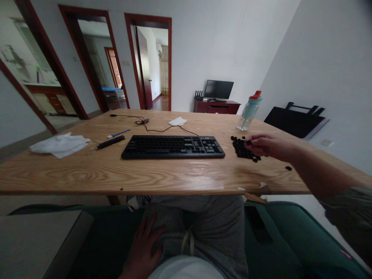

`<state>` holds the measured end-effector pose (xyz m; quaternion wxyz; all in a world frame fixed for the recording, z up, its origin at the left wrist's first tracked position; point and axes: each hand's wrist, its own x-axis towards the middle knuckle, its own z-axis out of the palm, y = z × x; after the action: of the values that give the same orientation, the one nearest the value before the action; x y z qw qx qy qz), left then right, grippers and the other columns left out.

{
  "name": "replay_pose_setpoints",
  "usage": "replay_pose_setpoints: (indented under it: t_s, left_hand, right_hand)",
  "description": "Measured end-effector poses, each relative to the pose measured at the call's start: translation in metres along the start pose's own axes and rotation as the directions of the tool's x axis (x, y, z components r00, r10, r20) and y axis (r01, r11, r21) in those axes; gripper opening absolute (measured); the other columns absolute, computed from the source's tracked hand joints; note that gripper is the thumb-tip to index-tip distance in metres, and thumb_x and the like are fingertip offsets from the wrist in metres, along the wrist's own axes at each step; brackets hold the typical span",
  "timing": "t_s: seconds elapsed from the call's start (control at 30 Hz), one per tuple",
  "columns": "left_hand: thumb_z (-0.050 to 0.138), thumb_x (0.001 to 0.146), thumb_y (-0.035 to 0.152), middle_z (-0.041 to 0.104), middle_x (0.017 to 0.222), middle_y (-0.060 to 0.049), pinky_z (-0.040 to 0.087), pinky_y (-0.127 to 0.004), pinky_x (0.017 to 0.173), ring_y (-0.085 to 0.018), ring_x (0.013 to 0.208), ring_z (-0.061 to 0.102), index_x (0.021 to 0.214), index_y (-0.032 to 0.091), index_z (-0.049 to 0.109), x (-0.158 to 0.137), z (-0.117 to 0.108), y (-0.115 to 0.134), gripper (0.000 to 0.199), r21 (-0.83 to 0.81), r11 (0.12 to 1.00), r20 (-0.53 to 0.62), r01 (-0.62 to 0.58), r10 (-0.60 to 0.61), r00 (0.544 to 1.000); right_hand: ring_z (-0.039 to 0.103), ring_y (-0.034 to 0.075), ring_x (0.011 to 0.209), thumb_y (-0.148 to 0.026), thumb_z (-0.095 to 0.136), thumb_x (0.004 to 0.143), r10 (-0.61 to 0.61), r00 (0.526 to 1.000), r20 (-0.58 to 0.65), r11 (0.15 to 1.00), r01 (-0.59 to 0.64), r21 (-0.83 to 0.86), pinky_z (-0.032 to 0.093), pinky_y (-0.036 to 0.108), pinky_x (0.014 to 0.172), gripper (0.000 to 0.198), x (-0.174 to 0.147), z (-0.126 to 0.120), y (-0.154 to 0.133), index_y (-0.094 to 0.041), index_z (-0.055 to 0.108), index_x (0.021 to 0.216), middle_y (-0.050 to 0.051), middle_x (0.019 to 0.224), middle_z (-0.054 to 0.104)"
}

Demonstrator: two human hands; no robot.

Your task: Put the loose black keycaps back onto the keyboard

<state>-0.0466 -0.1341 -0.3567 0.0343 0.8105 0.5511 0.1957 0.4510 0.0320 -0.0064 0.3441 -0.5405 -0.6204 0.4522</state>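
Observation:
A black keyboard (173, 147) lies in the middle of the wooden table; many of its keycaps look to be off, its key area mostly bare. To its right is a pile of loose black keycaps (243, 149). Above that pile, my right hand (266, 145) pinches a small black keycap (248, 142) between thumb and fingers. One stray keycap (288, 168) sits apart, nearer the table's right side. My left hand (147, 246) rests on my thigh with its fingers spread, holding nothing.
White tissues (60, 144), a blue brush (118, 134) and a black pen-like tool (111, 142) lie left of the keyboard. A folded tissue (178, 121) and the coiled cable (142, 121) lie behind it. A water bottle (249, 111) stands behind the keycaps. A phone (258, 224) lies on the green seat.

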Motion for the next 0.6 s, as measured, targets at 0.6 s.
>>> replay_pose_setpoints:
  t_s: [0.6]
  left_hand:
    - [0.059,0.078,0.012,0.029,0.162,-0.003,0.041,-0.058,0.11,-0.038,0.148,0.024,0.135,0.035,0.06,-0.003,-0.011,0.003,0.061,-0.003,1.0,0.035,0.026,-0.026,0.999]
  right_hand:
    - [0.034,0.01,0.05,-0.04,0.049,0.087,-0.149,0.933,0.328,0.977,0.19,-0.098,0.026,0.026,0.048,0.038,0.059,0.129,-0.03,-0.019,0.049,0.056,-0.002,0.052,0.04]
